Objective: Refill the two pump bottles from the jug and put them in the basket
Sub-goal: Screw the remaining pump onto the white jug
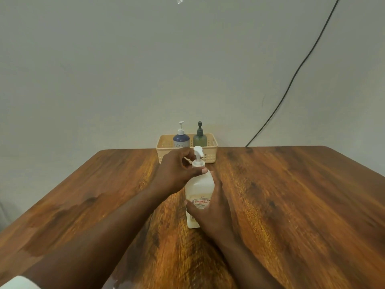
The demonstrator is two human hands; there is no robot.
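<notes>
On the worktop point(270, 195), left hand point(177, 170) grips the jug point(199, 190) pump collar, right hand point(210, 207) holds its body; likely unscrewing, then pouring.

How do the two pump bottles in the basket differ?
The blue bottle has a white pump with a sideways spout; the green bottle has a dark pump matching its body. The blue bottle looks rounder and wider, with a pale dotted pattern low on it; the green bottle looks slimmer and plain. The blue one stands to the left, the green to the right. Both stand upright in the beige basket, pumps fitted.
</notes>
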